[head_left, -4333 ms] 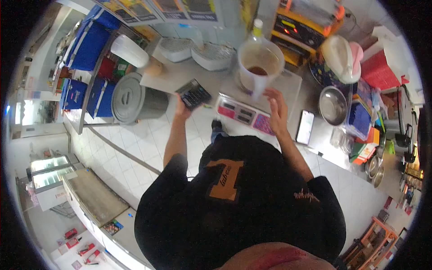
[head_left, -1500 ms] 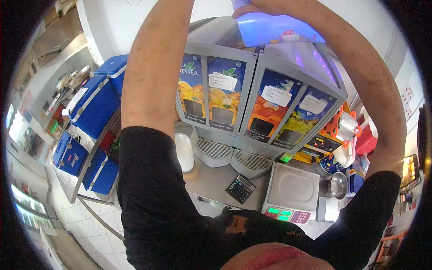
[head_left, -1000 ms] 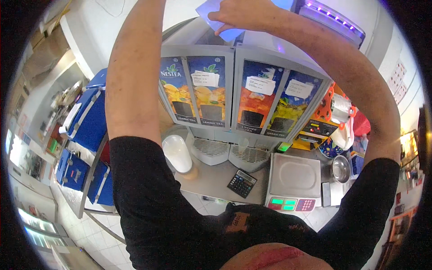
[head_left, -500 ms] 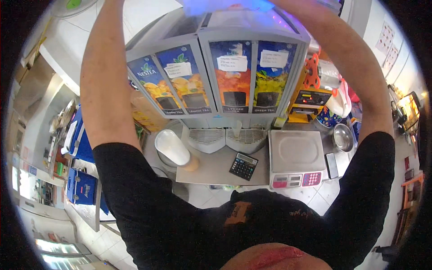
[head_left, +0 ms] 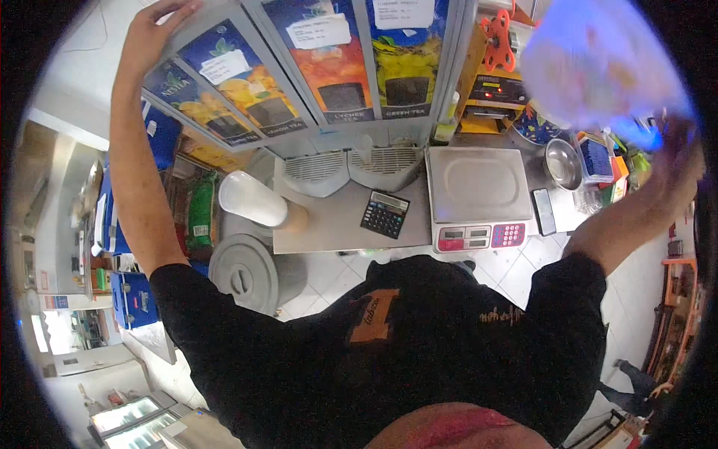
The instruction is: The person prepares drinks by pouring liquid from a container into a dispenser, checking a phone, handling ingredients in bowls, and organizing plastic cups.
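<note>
A translucent plastic bag (head_left: 602,63), smeared by motion and tinted blue, hangs at the upper right. My right hand (head_left: 677,150), dark and blurred, grips it by its lower right side; what the bag contains I cannot make out. At the upper left, my left hand (head_left: 158,28) rests by the top edge of a grey drink dispenser (head_left: 262,52), its fingers stretched out and nothing in them. Colourful fruit and tea panels cover the dispenser's front, and two slotted drip trays (head_left: 385,168) sit below.
On the counter (head_left: 329,236) are a stack of white cups (head_left: 250,198), a calculator (head_left: 384,214), a weighing scale (head_left: 479,187), a phone (head_left: 545,212) and a metal bowl (head_left: 563,163). An orange cup sealer (head_left: 493,93) stands behind the scale. A lidded grey bin (head_left: 243,273) is at the counter's left.
The bag has come from above the dispenser over to the right with my right hand. My left hand has come down into view beside the dispenser. The whole view has shifted.
</note>
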Tool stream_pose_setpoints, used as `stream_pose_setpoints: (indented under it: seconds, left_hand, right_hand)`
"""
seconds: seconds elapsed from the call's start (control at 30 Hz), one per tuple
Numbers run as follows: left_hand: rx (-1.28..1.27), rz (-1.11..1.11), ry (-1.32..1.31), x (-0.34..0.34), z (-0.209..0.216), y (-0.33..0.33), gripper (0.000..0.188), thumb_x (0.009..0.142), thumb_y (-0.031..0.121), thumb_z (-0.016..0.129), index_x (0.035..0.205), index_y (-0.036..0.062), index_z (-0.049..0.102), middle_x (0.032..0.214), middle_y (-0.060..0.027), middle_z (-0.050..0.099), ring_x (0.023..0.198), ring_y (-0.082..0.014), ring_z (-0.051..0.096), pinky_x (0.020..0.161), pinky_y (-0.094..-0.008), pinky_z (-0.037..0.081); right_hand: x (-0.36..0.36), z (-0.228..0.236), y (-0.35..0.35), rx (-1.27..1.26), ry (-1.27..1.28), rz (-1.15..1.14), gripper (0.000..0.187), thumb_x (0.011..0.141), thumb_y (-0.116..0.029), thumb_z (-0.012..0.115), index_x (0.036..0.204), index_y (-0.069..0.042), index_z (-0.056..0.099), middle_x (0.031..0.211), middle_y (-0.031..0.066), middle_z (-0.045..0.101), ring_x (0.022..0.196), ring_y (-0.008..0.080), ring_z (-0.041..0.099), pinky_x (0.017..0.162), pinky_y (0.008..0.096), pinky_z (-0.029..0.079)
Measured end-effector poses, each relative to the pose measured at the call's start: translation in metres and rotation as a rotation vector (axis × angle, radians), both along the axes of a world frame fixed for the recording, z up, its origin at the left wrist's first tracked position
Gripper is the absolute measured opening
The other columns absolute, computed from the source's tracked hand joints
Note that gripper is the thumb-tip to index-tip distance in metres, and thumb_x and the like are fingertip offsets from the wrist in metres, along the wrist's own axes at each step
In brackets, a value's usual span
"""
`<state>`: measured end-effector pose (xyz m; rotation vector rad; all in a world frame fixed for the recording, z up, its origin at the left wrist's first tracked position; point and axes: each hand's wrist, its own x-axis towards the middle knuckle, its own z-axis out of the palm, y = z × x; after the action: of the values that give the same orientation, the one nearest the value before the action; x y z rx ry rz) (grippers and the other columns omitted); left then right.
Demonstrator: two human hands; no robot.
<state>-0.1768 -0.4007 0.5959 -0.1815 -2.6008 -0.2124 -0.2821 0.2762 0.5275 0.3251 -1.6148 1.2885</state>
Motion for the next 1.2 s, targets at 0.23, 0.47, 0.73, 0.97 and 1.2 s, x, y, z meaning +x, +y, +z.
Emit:
stream_pose_setpoints:
  seconds: [0.23,0.47,0.73,0.97,1.2]
  left_hand:
    - [-0.011,0.0,-0.046,0.015,0.001,0.012,0.033,0.092,0.028,0.065,0.111,0.002,0.069,0.108,-0.0108,0.07,0.101,-0.0198,0.064,0.094,-0.0333,0.046]
    - [-0.027,0.236,0.55,0.047,-0.045,0.131,0.033,0.089,0.025,0.068,0.114,0.0031,0.069,0.113,-0.0107,0.069,0.104,-0.0211,0.064,0.094,-0.0316,0.046]
    - [0.465,0.068,0.421,0.102,-0.254,0.227,0.025,0.082,0.021,0.071,0.1,0.004,0.067,0.104,-0.0108,0.067,0.101,-0.026,0.062,0.092,-0.0389,0.046]
    - [0.971,0.119,-0.086,0.129,-0.407,0.262,0.031,0.084,0.019,0.073,0.109,0.0035,0.065,0.1,-0.0127,0.067,0.094,-0.0249,0.065,0.082,-0.0346,0.049]
    - [1.185,-0.021,-0.458,0.114,-0.445,0.291,0.058,0.087,0.03,0.072,0.132,0.0022,0.05,0.124,-0.0167,0.06,0.112,-0.0278,0.059,0.093,-0.0383,0.047]
  right_hand:
    - [0.09,-0.221,-0.083,-0.01,-0.891,0.623,0.02,0.083,-0.023,0.075,0.091,-0.005,0.068,0.068,-0.0022,0.058,0.053,0.0063,0.05,0.047,0.0244,0.041]
    - [0.092,-0.327,-0.21,-0.028,-0.893,0.665,0.023,0.086,-0.021,0.075,0.089,0.001,0.07,0.071,-0.0014,0.063,0.063,0.0061,0.051,0.054,0.0257,0.041]
    - [0.044,-0.407,-0.237,0.039,-0.781,0.477,0.038,0.075,-0.029,0.085,0.091,0.0,0.066,0.07,0.0007,0.061,0.064,0.0083,0.052,0.056,0.0274,0.043]
    - [0.034,-0.406,-0.255,0.185,-0.712,0.388,0.053,0.066,-0.033,0.09,0.099,-0.002,0.064,0.066,0.0012,0.06,0.057,0.011,0.05,0.053,0.0281,0.042]
    - [0.029,-0.417,-0.254,0.13,-0.61,0.483,0.045,0.07,-0.03,0.087,0.095,-0.001,0.063,0.062,0.0041,0.058,0.052,0.012,0.049,0.051,0.029,0.042]
